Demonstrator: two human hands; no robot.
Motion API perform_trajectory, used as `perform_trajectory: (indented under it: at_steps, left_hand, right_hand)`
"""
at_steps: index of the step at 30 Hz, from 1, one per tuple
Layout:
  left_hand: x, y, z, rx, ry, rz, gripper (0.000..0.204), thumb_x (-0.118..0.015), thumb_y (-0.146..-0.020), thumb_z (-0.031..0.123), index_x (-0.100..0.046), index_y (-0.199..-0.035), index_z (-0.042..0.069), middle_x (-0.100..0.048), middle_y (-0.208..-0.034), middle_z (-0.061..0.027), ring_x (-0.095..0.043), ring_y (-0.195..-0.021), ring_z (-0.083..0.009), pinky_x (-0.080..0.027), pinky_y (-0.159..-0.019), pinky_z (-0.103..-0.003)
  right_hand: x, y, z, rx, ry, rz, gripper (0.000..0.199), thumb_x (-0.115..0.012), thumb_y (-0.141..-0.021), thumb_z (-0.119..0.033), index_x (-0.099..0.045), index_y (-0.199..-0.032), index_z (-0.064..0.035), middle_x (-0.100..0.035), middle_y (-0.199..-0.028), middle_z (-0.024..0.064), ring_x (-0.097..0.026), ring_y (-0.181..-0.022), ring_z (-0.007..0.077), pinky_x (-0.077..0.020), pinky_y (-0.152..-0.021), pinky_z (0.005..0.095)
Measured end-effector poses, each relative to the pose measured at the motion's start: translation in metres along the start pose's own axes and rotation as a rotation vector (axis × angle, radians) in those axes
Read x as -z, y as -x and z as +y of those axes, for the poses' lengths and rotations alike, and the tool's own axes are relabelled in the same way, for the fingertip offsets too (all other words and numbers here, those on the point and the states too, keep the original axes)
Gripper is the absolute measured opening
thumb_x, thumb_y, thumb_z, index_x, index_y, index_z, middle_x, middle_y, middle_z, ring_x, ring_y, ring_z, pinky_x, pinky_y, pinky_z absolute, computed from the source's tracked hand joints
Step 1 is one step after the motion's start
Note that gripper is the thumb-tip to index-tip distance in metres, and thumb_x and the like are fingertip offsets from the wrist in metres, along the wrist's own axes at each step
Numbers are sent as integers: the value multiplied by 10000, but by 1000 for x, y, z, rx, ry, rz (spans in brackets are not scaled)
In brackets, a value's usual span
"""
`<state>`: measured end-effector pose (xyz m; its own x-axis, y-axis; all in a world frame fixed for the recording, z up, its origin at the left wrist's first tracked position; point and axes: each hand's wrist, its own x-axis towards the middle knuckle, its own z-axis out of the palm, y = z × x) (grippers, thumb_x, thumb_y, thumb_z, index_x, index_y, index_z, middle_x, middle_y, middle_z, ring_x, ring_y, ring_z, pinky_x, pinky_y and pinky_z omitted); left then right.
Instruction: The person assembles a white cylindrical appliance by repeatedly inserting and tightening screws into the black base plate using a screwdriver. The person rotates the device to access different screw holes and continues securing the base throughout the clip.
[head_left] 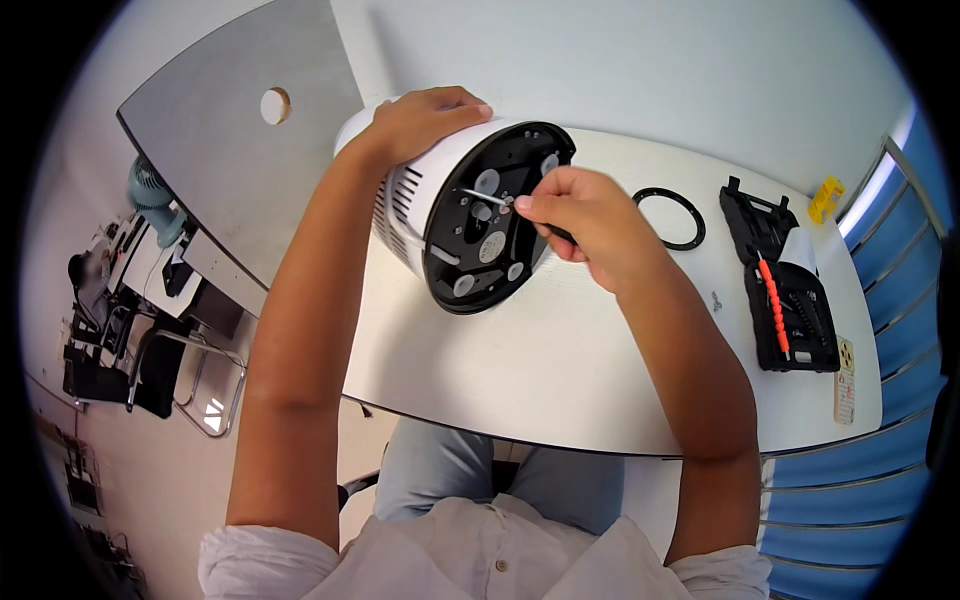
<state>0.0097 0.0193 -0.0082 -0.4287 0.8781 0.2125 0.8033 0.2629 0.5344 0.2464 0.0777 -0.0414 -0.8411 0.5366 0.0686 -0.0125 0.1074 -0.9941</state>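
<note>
**Bench stock: appliance on its side, base under the tool**

Table (600, 390): pale top, carrying everything listed below.

Appliance (420, 190): white, round-bodied, lying tilted on the table near its far left corner, black base (490, 225) facing the person.

Left hand (425, 120): lying over the top of the appliance, fingers pressed together and curling across the shell, steadying it.

Right hand (585, 220): hovering in front of the base, fingers pinching a screwdriver (485, 197).

Tool case (785, 290): black, lying open at the right of the table, well apart from the appliance, holding an orange-handled tool (773, 305).

Ring (670, 218): black, lying flat between the right hand and the case.

Screwdriver: thin metal shaft reaching left from the fingertips, its tip touching the base near the centre.
</note>
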Motion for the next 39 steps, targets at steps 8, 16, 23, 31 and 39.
perform_trajectory:
  at_steps: [8, 16, 23, 31, 39]
  left_hand:
    - [-1, -6, -5, 19, 59, -20, 558, -575, -759, 633, -675, -1144, 242, -698, -1058, -64, -640, -970, -212, -462, -923, -315]
    - [-1, -3, 1, -10, 71, -23, 543, -579, -829, 551, -649, -1163, 128, -669, -1091, -89, -621, -980, -189, -463, -882, -290]
    - [-2, -5, -4, 3, 104, -10, 524, -595, -770, 596, -686, -1115, 212, -696, -1025, -75, -635, -942, -202, -466, -879, -306]
    - [-1, -3, 1, -5, 103, -59, 542, -574, -875, 516, -625, -1190, 78, -659, -1084, -86, -610, -978, -170, -462, -876, -282]
    - [-4, -4, -6, 6, 95, 14, 543, -588, -761, 616, -680, -1130, 229, -704, -1007, -65, -654, -904, -194, -482, -861, -303]
  right_hand:
    - [-13, 15, 5, 418, 465, 127, 215, -600, -719, -9, -460, -877, -52, -496, -812, 62, -500, -691, 190, -426, -604, 316]
    - [-22, 23, 8, 843, 1026, 348, 252, -674, -695, -5, -566, -915, -58, -524, -910, 81, -567, -814, 227, -529, -636, 358]
    - [-22, 19, 7, 935, 1108, 444, 262, -690, -682, -25, -577, -914, -70, -537, -901, 76, -546, -836, 218, -542, -638, 340]
    - [-16, 17, 7, 913, 1147, 505, 234, -692, -680, -33, -585, -886, -57, -519, -862, 59, -534, -829, 222, -517, -643, 331]
    - [-10, 14, 6, 978, 1245, 581, 118, -686, -678, -81, -633, -767, -139, -518, -813, -10, -533, -789, 181, -487, -596, 299]
